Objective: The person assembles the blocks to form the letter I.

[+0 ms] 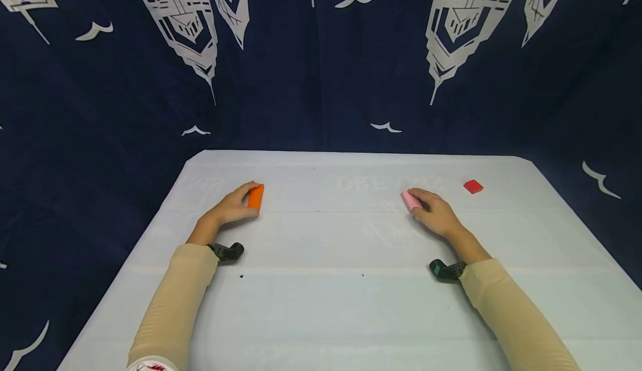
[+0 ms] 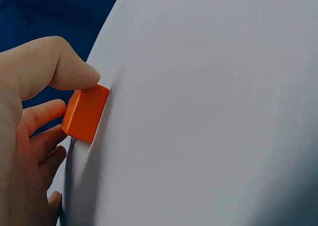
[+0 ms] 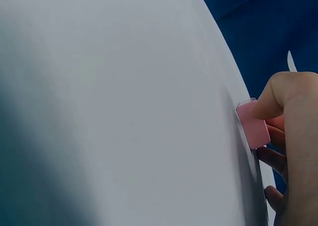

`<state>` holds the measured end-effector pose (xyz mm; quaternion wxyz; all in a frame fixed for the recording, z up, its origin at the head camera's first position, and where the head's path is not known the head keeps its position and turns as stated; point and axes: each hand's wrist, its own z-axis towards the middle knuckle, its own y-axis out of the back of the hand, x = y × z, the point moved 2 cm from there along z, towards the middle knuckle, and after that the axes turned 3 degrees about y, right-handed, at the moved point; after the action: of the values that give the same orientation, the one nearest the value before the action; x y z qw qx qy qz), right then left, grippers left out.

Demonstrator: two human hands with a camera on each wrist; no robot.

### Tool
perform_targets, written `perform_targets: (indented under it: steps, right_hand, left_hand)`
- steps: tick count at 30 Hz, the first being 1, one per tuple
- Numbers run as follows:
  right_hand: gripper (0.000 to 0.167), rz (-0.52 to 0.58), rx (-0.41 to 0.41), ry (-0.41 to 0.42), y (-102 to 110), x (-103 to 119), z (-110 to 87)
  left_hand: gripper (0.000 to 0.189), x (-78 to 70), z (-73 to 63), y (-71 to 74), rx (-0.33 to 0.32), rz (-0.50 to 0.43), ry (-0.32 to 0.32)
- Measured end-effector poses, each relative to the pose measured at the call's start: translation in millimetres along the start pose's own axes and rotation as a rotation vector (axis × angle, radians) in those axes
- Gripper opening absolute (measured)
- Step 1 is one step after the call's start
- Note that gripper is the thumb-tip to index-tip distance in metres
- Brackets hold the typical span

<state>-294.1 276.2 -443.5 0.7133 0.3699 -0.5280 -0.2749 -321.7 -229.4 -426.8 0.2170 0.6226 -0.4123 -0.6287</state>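
On the left of the white table, my left hand (image 1: 234, 205) pinches an orange block (image 1: 256, 197) between thumb and fingers. The left wrist view shows the thumb on one end of that orange block (image 2: 87, 113), with fingertips behind it. Across the table, my right hand (image 1: 435, 214) holds a pink block (image 1: 411, 200) by its ends. Up close in the right wrist view, the thumb presses the pink block (image 3: 253, 125) and the fingers curl behind it. Both blocks appear to be at the table surface. A flat red piece (image 1: 473, 186) lies beyond the right hand, untouched.
The white-covered table (image 1: 321, 304) has its far edge against a dark blue cloth (image 1: 321, 70) printed with white shapes. Two tiny dark specks lie on the near half. Each wrist carries a black camera mount. Part of a white round object (image 1: 152, 364) shows at the bottom left.
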Motion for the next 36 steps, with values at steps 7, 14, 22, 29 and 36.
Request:
perform_targets:
  steps: [7, 14, 22, 29, 36]
  right_hand:
    - [0.055, 0.013, -0.013, 0.0, -2.0, -0.6, -0.6]
    - [0.055, 0.017, -0.026, 0.003, -3.1, 1.2, -1.5]
    - [0.055, 0.02, -0.045, 0.009, -4.9, 2.3, -2.8]
    - [0.055, 0.026, -0.056, -0.002, -5.6, 2.6, -3.2]
    - [0.055, 0.03, -0.072, -0.001, -6.6, 2.6, -3.6]
  left_hand:
    - [0.078, 5.4, 2.0, -0.8, -0.034, -0.052, -0.028]
    - [0.08, 10.8, 1.5, -1.8, -0.051, -0.061, -0.027]
    - [0.081, 12.6, -0.2, -4.2, -0.058, -0.049, 0.003]
    - [0.079, 11.4, 1.4, -1.9, -0.09, -0.043, 0.004]
    - [0.079, 11.7, 2.0, -4.0, -0.115, -0.023, -0.001]
